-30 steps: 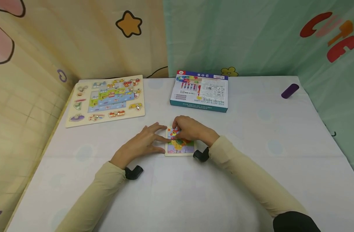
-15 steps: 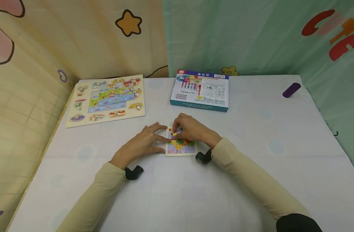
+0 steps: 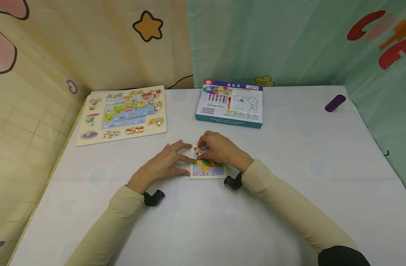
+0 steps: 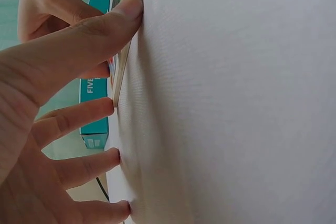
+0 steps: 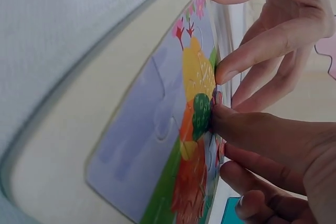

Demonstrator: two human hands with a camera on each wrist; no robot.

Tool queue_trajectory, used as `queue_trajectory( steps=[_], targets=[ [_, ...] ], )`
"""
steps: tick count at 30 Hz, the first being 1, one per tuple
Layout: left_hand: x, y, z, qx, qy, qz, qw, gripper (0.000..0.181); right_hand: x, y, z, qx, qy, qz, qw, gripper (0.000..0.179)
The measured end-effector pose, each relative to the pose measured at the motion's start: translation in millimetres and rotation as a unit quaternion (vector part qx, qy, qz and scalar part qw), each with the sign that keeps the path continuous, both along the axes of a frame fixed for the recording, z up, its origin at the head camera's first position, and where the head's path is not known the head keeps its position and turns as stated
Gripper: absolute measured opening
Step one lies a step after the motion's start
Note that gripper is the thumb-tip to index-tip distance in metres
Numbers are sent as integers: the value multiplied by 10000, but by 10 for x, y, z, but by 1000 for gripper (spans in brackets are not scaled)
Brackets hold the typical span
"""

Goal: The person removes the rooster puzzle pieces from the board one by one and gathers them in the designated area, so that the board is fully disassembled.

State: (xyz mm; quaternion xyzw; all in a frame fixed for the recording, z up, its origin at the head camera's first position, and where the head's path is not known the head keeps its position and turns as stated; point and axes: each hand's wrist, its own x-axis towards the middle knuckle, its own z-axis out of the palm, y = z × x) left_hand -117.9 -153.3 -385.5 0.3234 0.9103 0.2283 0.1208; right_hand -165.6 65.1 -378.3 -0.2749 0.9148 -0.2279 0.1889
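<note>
Clock read from the head view, 12 away from you. Your puzzle board (image 3: 209, 177) sat flat in front of you, between both hands, too near square to call a long axis. Key relation: the piece (image 3: 201, 152) was in the board's 11 o'clock part, at 9 from your right hand (image 3: 219, 149), and that hand was nearest. Right grip looked clamped on the piece, finger at its 12 side, thumb at 6; couldn't tell whether it was seated or lifted. Your left hand (image 3: 164, 162) was spread, fingers apart, against the board's 9 o'clock side, one fingertip just beside the piece at about 8. Box (image 3: 229, 103) well off at 1. Versus a second earlier, little changed: right wrist had edged slightly toward 3, same pinch; left hand kept its spread; board stayed put.
</note>
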Motion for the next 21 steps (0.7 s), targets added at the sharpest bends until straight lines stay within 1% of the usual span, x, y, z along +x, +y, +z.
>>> queue_trajectory(
  steps=[3, 9, 13, 18, 21],
  targets=[
    [4, 3, 5, -24, -32, 25, 10000, 42, 1, 0, -6, -26, 43, 21, 10000, 33],
    [4, 10, 4, -183, -112, 65, 9997, 50, -24, -7, -23, -104, 55, 16, 9999, 32],
    [9, 11, -6, -188, -87, 50, 9998, 51, -31, 17, -32, -257, 36, 55, 9996, 32],
    [11, 14, 0, -198, -47, 69, 9998, 51, -38, 95, -12, -509, -52, -24, 9987, 31],
    [7, 19, 5, -240, -87, 96, 9996, 51, -42, 191, -21, -604, -12, -111, 9981, 31]
  ],
)
